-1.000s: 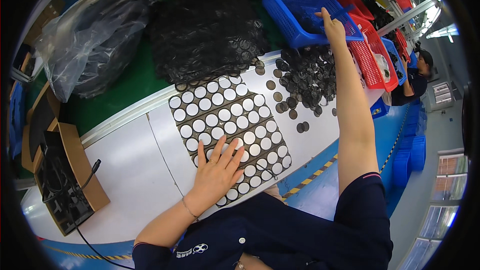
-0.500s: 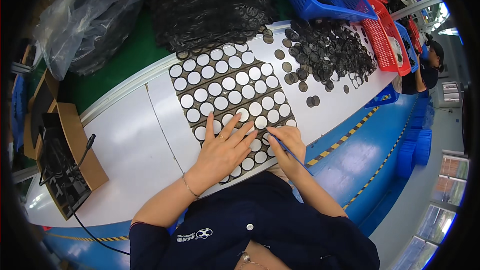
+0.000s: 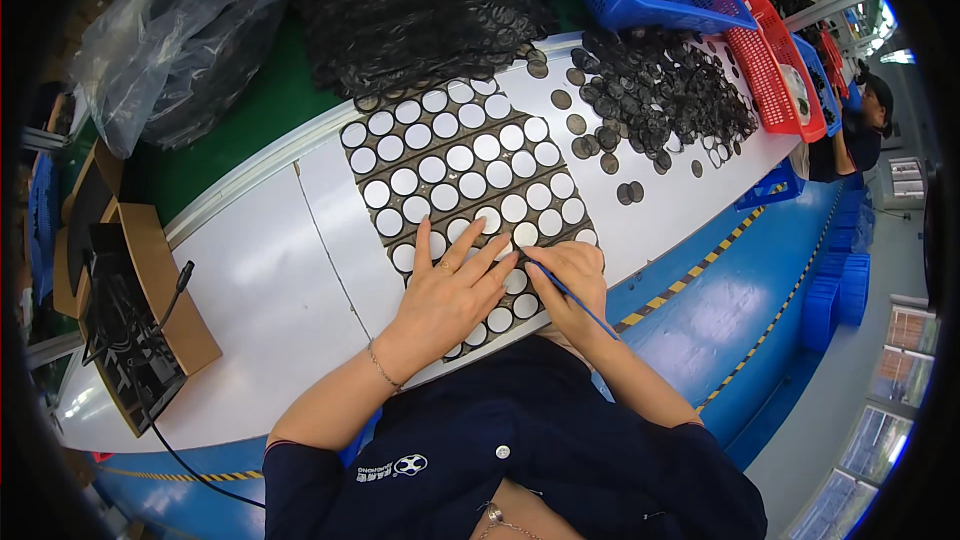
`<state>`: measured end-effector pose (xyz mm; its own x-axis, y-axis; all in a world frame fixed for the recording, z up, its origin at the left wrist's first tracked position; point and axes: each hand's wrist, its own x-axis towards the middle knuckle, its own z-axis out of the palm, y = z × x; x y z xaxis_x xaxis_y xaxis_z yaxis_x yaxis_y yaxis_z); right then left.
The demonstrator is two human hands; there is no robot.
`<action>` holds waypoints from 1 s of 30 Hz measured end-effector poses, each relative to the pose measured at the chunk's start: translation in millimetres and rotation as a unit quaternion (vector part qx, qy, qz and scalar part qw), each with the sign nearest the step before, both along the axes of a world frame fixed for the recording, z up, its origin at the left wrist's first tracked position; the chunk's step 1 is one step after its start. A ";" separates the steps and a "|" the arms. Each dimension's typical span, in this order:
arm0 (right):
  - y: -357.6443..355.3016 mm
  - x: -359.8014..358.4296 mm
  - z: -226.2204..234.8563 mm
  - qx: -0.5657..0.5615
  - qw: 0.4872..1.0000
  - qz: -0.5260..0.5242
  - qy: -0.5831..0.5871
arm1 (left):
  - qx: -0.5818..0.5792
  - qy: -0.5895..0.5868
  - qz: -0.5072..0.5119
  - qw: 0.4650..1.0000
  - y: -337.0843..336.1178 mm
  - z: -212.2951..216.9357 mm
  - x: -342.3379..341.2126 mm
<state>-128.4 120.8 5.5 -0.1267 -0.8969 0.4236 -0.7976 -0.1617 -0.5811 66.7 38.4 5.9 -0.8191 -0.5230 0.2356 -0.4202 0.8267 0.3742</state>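
A dark tray-like sheet (image 3: 430,149) lies in front of me on the white table, set with rows of round white discs (image 3: 460,158) in black rings. My left hand (image 3: 445,292) rests flat on its near part, fingers spread over several discs. Just to the right, my right hand (image 3: 570,285) pinches a slim blue pen-like tool (image 3: 570,294). The tool's tip is at the discs beside my left fingertips. My hands cover some of the discs, and the exact kind of tool is too small to make out.
Loose dark round pieces (image 3: 660,100) are heaped at the far right. Behind the sheet lies a large black pile (image 3: 420,15). A blue basket (image 3: 690,12) and red baskets (image 3: 765,75) stand beyond. Left are a cardboard box (image 3: 180,330) and plastic bag (image 3: 190,50). A co-worker (image 3: 855,135) is far right.
My right hand has shifted slightly left, bringing the blue tool's tip closer to my left fingers. My left hand stays spread on the sheet. The whole view has tilted a little.
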 end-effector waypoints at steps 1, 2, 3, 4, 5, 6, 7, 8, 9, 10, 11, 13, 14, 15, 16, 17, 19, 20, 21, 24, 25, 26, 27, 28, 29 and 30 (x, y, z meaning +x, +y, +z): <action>0.5 0.0 -0.9 0.000 1.000 0.003 0.002 | 0.001 -0.001 0.000 1.000 0.1 -0.2 0.3; 1.1 -0.5 -2.0 0.000 1.000 0.007 0.005 | 0.000 -0.002 -0.001 1.000 0.1 -0.4 0.4; 1.3 -0.7 -2.3 -0.001 1.000 0.010 0.007 | 0.000 -0.004 -0.002 1.000 0.0 -0.6 0.3; 0.1 1.8 0.2 -0.009 0.999 0.005 0.047 | -0.001 -0.005 -0.003 1.000 -0.1 -0.8 0.2; -2.1 7.0 5.4 -0.017 0.996 0.000 0.086 | -0.001 -0.005 -0.002 1.000 0.1 -0.9 0.3; -3.3 9.6 8.1 -0.025 0.992 -0.005 0.125 | -0.001 -0.006 -0.001 1.000 0.2 -1.1 0.3; -7.8 5.7 7.0 -0.020 0.989 0.014 0.146 | -0.001 -0.006 -0.001 1.000 0.3 -1.2 0.0; -13.0 -7.2 0.3 -0.036 0.986 0.008 0.164 | -0.003 -0.002 -0.001 1.000 0.5 -0.5 0.1; -19.5 -25.0 -6.3 -0.053 0.982 0.005 0.178 | -0.004 0.000 0.000 1.000 1.3 -0.6 0.6; -28.0 -40.7 -2.0 -0.065 0.978 -0.054 0.192 | -0.005 0.003 0.002 1.000 1.8 -0.6 1.2; -31.7 -61.3 -4.9 -0.093 0.975 -0.129 0.155 | -0.004 0.006 0.000 1.000 2.2 0.4 0.9; -23.1 -70.1 3.8 -0.058 0.984 -0.164 0.028 | -0.002 0.012 -0.001 1.000 1.2 1.8 0.0; -16.8 -70.2 8.7 -0.041 0.982 -0.182 -0.037 | -0.008 0.012 -0.004 1.000 0.8 0.8 -0.8; -5.6 -54.7 16.7 0.003 0.988 -0.143 -0.055 | -0.012 0.011 -0.009 1.000 1.1 -0.6 -0.6; 7.5 -44.1 11.9 0.022 0.995 -0.088 -0.051 | -0.016 0.011 -0.014 1.000 1.1 -1.9 -0.3; 18.2 -31.1 14.2 0.042 0.996 -0.045 -0.057 | -0.005 0.016 -0.023 1.000 1.9 -3.5 1.0; 39.1 -13.0 6.8 0.060 0.989 -0.044 -0.130 | 0.009 0.037 -0.055 0.998 2.5 -4.4 0.0; 45.8 -6.8 3.1 0.075 0.982 -0.057 -0.166 | 0.014 0.044 -0.071 0.996 2.2 -2.4 0.8; 47.3 -3.9 2.1 0.077 0.984 -0.053 -0.153 | 0.031 0.041 -0.083 0.995 2.8 2.2 0.7; 47.5 2.6 3.6 0.082 0.988 -0.039 -0.124 | 0.032 0.042 -0.090 0.995 4.4 0.8 1.6; 45.6 4.4 3.4 0.086 0.988 -0.035 -0.122 | 0.031 0.039 -0.087 0.995 4.8 -0.1 2.0; 44.1 5.1 2.9 0.090 0.988 -0.029 -0.120 | 0.032 0.036 -0.088 0.995 4.6 0.1 1.8; 43.7 5.4 2.5 0.089 0.989 -0.032 -0.114 | 0.033 0.032 -0.089 0.995 4.1 0.3 1.6; 43.3 5.8 2.2 0.089 0.990 -0.035 -0.108 | 0.034 0.028 -0.090 0.995 3.5 0.5 1.5; 43.2 5.9 2.0 0.090 0.990 -0.036 -0.101 | 0.037 0.028 -0.091 0.995 3.4 0.3 1.4; 43.6 5.5 1.2 0.091 0.990 -0.037 -0.101 | 0.039 0.028 -0.092 0.995 3.2 0.1 1.2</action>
<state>-122.9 164.3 6.8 -0.2608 -0.9413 0.2144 -0.6673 0.0153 -0.7446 67.9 41.6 5.9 -0.8897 -0.3831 0.2482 -0.2402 0.8553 0.4590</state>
